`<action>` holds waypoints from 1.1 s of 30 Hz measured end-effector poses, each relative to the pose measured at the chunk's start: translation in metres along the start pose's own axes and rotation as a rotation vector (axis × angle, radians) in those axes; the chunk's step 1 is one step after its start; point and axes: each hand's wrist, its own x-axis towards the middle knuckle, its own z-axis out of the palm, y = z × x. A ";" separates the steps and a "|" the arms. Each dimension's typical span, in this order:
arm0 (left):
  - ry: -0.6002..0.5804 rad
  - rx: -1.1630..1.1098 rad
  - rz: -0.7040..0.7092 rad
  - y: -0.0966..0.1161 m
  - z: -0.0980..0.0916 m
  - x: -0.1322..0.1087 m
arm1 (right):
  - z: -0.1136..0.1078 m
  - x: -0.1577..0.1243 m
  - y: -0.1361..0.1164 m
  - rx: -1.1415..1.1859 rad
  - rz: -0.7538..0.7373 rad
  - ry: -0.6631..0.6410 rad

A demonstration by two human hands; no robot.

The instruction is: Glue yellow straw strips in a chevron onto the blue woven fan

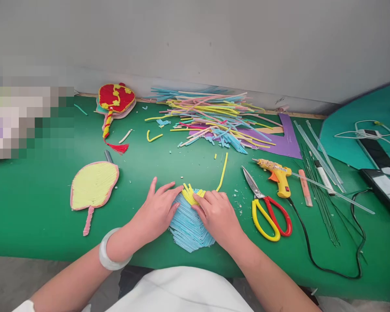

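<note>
A fan-shaped piece covered in rows of blue pipe cleaners point(190, 229) lies on the green table in front of me. Short yellow pipe cleaner pieces point(189, 193) spread across its top end. My left hand point(159, 208) rests along the left edge of the blue piece, fingers stretched and apart, one fingertip by the yellow pieces. With fingers and thumb closed, my right hand point(216, 214) pinches at the yellow pieces on the right side; its fingertips partly hide them. A longer bent yellow pipe cleaner point(223, 171) lies just beyond the right hand.
Scissors point(261, 203), a yellow glue gun point(276, 173) with a black cord, and glue sticks point(321, 151) lie to the right. Behind is a heap of coloured pipe cleaners point(211, 115) on purple sheet point(290, 141). Leftward are a yellow fan point(94, 186) and a red fan point(115, 97).
</note>
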 end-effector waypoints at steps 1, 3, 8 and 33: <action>0.018 -0.008 -0.005 0.000 0.002 0.000 | 0.000 0.000 0.000 0.003 0.002 0.001; 0.060 -0.017 -0.008 0.001 0.006 0.001 | -0.001 0.000 0.000 0.006 0.004 0.000; 0.126 -0.042 0.000 0.001 0.012 -0.001 | -0.002 0.001 -0.001 0.017 0.006 0.002; -0.022 0.029 0.228 -0.029 -0.017 0.039 | -0.011 0.007 -0.002 0.078 0.039 0.009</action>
